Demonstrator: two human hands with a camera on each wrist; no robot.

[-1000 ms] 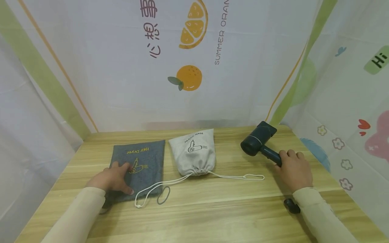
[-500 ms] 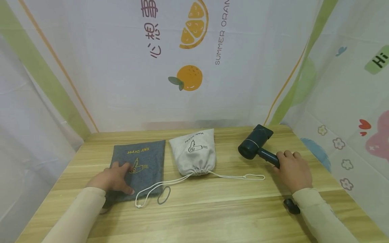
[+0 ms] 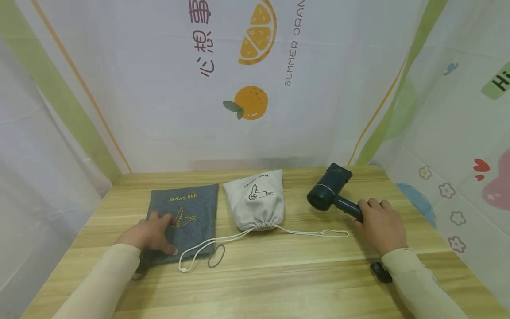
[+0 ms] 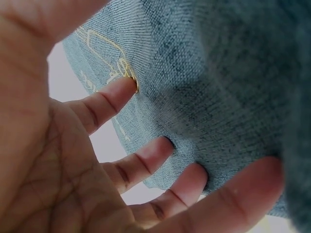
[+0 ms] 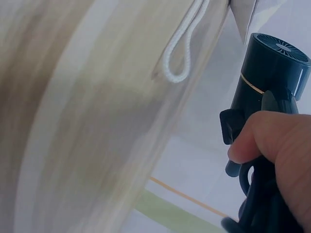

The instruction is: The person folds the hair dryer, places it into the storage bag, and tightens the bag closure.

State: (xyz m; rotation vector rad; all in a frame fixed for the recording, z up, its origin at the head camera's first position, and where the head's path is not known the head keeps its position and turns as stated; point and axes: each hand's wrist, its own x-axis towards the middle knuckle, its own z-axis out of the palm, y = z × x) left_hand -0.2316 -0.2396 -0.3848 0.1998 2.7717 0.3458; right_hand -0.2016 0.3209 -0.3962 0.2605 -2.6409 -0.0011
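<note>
A dark hair dryer (image 3: 327, 188) with a thin light band is held by its handle in my right hand (image 3: 383, 223). Its barrel points up and left in the head view. The right wrist view shows the dryer's round vent grille (image 5: 282, 46) and a looped dark cord (image 5: 245, 179) by the fingers. My left hand (image 3: 151, 235) rests on a flat grey cloth bag (image 3: 199, 230) printed "Hair Dryer" in yellow. In the left wrist view its spread fingertips (image 4: 153, 150) touch the fabric. Between both hands lies a white drawstring bag (image 3: 256, 208) with the same print in black.
White cords (image 3: 303, 232) stretch from the drawstring bag to both sides. A grey cord loop (image 3: 216, 257) lies beside the grey bag. Under my right wrist is a small black piece (image 3: 381, 272). Printed curtains (image 3: 167, 110) enclose the wooden table (image 3: 287, 283) behind and at the sides.
My right hand has shifted the hair dryer a little to the left, and its head sits slightly lower in view. The left hand stays on the grey bag. The head view has drifted slightly.
</note>
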